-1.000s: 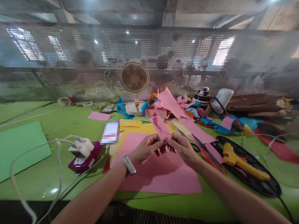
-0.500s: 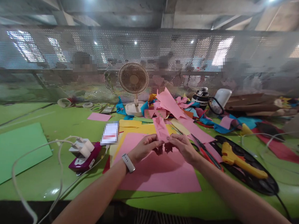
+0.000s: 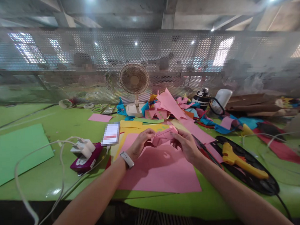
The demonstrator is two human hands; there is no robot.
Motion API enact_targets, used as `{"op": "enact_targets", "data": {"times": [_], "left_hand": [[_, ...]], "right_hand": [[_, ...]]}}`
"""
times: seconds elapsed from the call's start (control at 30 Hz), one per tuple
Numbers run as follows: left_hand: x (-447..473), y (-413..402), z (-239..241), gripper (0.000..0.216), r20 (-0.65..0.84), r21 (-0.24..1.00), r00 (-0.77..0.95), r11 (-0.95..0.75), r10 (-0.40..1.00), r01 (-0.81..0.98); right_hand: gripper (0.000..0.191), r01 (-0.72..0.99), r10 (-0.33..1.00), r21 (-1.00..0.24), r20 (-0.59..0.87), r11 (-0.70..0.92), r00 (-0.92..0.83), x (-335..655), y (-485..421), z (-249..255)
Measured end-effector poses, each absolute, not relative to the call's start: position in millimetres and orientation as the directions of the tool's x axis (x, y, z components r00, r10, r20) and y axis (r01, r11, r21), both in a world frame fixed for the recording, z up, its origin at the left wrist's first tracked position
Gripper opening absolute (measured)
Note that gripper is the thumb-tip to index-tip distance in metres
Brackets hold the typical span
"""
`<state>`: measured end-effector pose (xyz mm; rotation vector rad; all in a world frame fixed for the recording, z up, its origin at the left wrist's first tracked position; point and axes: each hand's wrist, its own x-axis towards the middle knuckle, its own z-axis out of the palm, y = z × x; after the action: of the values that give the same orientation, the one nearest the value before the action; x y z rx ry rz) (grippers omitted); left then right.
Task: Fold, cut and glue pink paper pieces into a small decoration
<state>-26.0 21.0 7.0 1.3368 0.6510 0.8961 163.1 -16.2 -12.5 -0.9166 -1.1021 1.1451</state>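
Crowding scissors (image 3: pixel 202 146), scraps (image 3: pixel 164 108) beside hands.

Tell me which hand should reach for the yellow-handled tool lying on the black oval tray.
Right hand, probably: the yellow-handled tool lies on its side. The left hand would have to cross over.

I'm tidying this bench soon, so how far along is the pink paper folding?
Done: a heap of folded pieces in pink and blue lies by the fan. In hand: the left hand and right hand both pinch a small folded pink piece above a large flat pink sheet. Left: that sheet and the yellow sheets lie unfolded.
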Motion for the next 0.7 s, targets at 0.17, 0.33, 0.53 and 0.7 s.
{"op": "enact_targets", "data": {"times": [0.17, 0.33, 0.53, 0.7], "left_hand": [[-22.8, 18.4, 7.8, 0.04, 0.013, 0.997, 0.572, 0.035, 0.82, -0.073], [-20.5, 17.9, 3.8, 0.044, 0.027, 0.997, 0.602, 0.019, 0.798, -0.07], [-19.2, 20.9, 2.2, 0.045, -0.009, 0.997, 0.472, 0.047, 0.882, -0.069], [-20.2, 20.4, 2.5, 0.042, -0.025, 0.993, 0.44, 0.075, 0.898, -0.096]], "right_hand": [[0.027, -0.111, 0.99, -0.986, 0.131, 0.125, -0.049, 162.1, -18.6, -11.8], [0.03, -0.041, 0.985, -0.991, 0.131, 0.128, -0.111, 161.7, -18.2, -13.9], [0.02, 0.264, 0.895, -0.889, 0.421, 0.375, 0.147, 165.2, -22.1, -8.6], [0.024, 0.669, 0.739, -0.454, 0.637, 0.589, -0.218, 169.1, -25.4, -8.4]]}}
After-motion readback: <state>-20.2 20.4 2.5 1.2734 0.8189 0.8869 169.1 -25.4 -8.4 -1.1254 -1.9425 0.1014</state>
